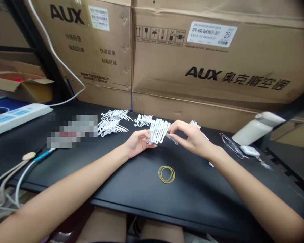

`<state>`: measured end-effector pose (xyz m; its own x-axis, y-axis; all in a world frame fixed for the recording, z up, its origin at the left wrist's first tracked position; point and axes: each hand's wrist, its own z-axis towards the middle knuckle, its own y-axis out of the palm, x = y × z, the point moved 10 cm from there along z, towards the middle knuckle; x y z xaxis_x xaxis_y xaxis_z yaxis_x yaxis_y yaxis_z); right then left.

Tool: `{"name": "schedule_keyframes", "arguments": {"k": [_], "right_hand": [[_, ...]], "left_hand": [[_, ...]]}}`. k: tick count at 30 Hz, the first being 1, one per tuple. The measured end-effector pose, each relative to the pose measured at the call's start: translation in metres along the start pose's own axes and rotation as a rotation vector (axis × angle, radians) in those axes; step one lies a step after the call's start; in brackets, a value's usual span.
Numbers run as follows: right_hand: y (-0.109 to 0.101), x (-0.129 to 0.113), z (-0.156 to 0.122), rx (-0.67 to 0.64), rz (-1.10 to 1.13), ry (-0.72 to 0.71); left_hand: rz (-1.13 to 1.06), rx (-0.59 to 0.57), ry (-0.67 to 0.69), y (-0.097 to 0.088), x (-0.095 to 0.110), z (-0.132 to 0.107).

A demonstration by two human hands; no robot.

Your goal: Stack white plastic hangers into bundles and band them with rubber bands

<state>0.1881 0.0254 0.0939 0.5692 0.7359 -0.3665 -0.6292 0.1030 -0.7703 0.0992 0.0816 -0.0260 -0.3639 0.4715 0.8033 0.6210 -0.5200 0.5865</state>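
My left hand holds a bunch of small white plastic hooks just above the black table. My right hand pinches the same bunch at its right end with thumb and fingers. Yellow rubber bands lie flat on the table in front of both hands. More white hooks lie in loose piles behind the hands, one at the left and one in the middle.
Large AUX cardboard boxes wall off the back of the table. A white power strip and cables lie at the left. A white bottle lies on its side at the right, next to a small white device.
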Motion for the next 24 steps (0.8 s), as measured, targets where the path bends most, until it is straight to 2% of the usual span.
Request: {"name": "schedule_keyframes", "arguments": {"k": [5,8,10,11,13,15,17,20,24], "right_hand": [[-0.006,-0.003,-0.002,0.126,-0.016,-0.03],[-0.024,0.009,-0.007,0.292,-0.058,0.107],[-0.028,0.029,-0.011,0.328,0.001,0.294],[-0.024,0.041,-0.014,0.301,0.078,0.402],[-0.004,0.063,-0.02,0.186,0.292,0.608],[0.017,0.071,-0.024,0.083,0.497,0.722],[0.025,0.071,-0.023,0.061,0.627,0.724],[0.024,0.066,-0.019,0.117,0.695,0.655],[0.027,0.069,-0.02,0.203,0.758,0.654]], "left_hand": [[0.074,0.003,0.004,0.0,0.002,0.001],[0.266,0.055,0.099,-0.001,0.008,0.001],[0.528,0.151,0.255,-0.001,0.02,-0.004],[0.688,0.212,0.368,0.002,0.03,-0.009],[0.959,0.288,0.592,0.016,0.046,-0.023],[1.093,0.294,0.725,0.029,0.052,-0.034],[1.12,0.292,0.772,0.033,0.056,-0.039],[1.095,0.303,0.774,0.032,0.06,-0.041],[1.119,0.269,0.756,0.037,0.058,-0.042]]}}
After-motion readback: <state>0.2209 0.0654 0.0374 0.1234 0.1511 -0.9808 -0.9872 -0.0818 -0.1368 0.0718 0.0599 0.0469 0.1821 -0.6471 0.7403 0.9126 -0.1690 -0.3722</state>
